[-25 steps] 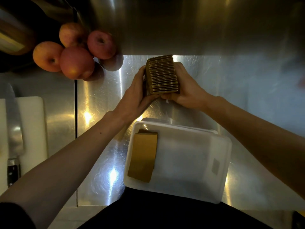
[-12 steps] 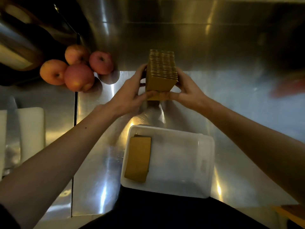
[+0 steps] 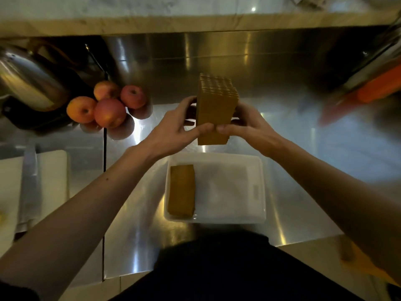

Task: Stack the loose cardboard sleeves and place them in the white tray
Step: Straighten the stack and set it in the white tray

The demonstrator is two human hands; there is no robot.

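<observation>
- A stainless-steel counter (image 3: pixel 138 224) fills the scene, dimly lit, with a steel backsplash behind it and a pale ledge above; a blurred orange object (image 3: pixel 377 88) sits at the far right edge.
- The white tray (image 3: pixel 259 192) rests on the counter just in front of the person's dark torso, and compared with a second ago it appears squarer to the view and lower in it, since the head has tipped up.
- A white cutting board (image 3: pixel 54 181) lies at the left with a knife (image 3: pixel 30 181) on it, and a kettle-like steel vessel (image 3: pixel 26 77) stands at the far left.
- A cluster of apples (image 3: pixel 108 105) sits behind and left of the tray, well apart from the hands.
- One small stack of sleeves (image 3: pixel 181 190) already lies flat against the tray's left wall.
- The main stack of cardboard sleeves (image 3: pixel 213 111) is held upright in the air above the counter, beyond the tray's far rim; a second ago it showed its ribbed edges low between the palms, now it is raised and turned so a flat face shows.
- The left hand (image 3: pixel 175 129) and right hand (image 3: pixel 249 124) are each closed on the stack, thumbs meeting across its front face, fingers wrapped behind.
- Judged from this, squaring looks finished and lowering the block into the tray's open right side is next.
</observation>
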